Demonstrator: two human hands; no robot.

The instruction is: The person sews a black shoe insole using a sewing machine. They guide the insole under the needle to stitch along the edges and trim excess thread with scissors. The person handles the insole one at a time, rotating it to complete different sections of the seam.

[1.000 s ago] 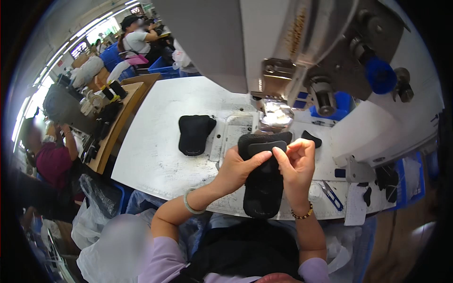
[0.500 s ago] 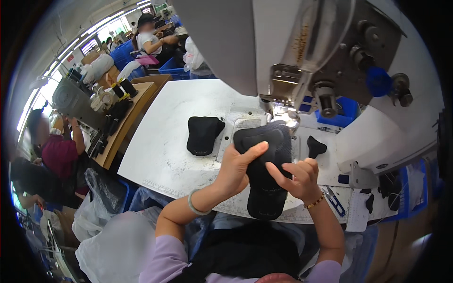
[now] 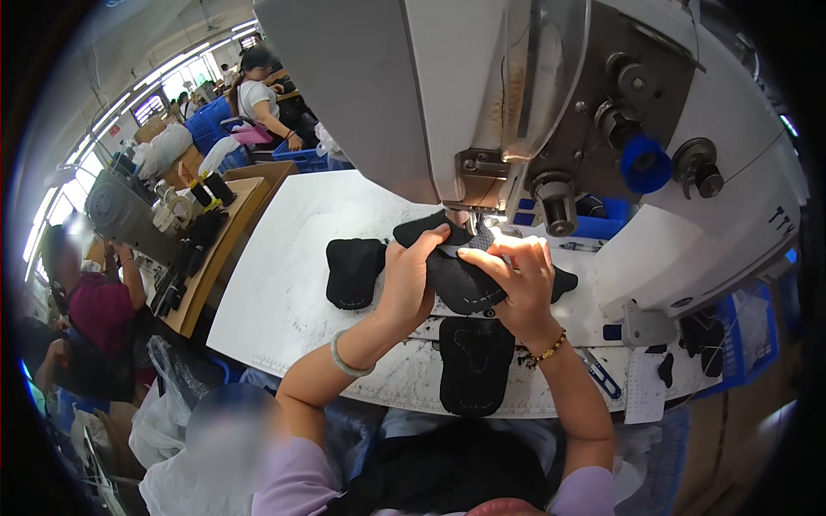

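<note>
A big grey-white sewing machine (image 3: 516, 95) filled the upper part of the view, with its head hanging over a white work table (image 3: 284, 275). On the right side of the machine there was a blue knob (image 3: 645, 163) and a round metal wheel (image 3: 699, 176).

Under the machine head, both hands held one black fabric piece (image 3: 460, 279) with a mesh-like surface, lifted a little from the table and pushed close to the needle area. The left hand (image 3: 409, 284) was closed on the left edge of this piece, thumb on top and the other fingers under it. The right hand (image 3: 520, 284) gripped the right part of the piece, with the fingers pressed flat on it just under the bright lamp light. The lower end of the piece hung over the front edge of the table toward the person's lap.

A second black piece (image 3: 353, 271) lay flat on the table just beside the left hand, not touching it. A small black scrap (image 3: 564, 282) lay to the right of the right hand.

The left wrist wore a pale green bangle (image 3: 344, 361), and the right wrist wore a thin bracelet of beads (image 3: 546, 351). A small blue thread clipper (image 3: 602, 378) lay on the table near the right forearm.
</note>
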